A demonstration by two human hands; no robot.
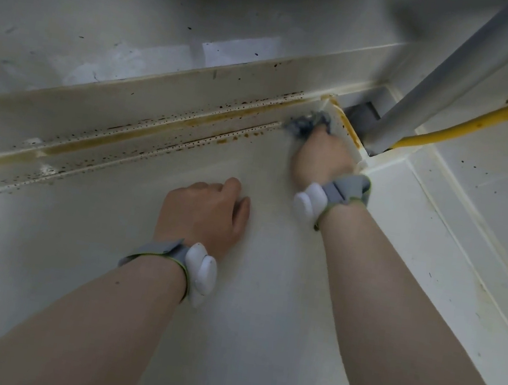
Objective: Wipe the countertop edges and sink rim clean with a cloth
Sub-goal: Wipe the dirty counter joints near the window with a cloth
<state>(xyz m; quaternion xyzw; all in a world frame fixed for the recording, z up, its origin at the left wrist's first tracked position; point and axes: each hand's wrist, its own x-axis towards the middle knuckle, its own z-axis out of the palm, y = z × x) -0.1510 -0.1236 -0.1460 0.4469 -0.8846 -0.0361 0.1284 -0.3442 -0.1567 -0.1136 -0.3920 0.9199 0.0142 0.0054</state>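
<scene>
right hand [321,161] grips cloth [305,125] at corner | left hand [206,215] rests on countertop [96,267]

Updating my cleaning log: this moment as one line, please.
right hand: grips cloth at back corner | left hand: rests on countertop | stains: along back edge

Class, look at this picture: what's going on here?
A person is cleaning a white countertop. The right hand grips a dark grey cloth and presses it into the back corner. The left hand rests on the countertop, holding nothing. Left of the cloth, brown grime runs along the back, not yet wiped.
</scene>
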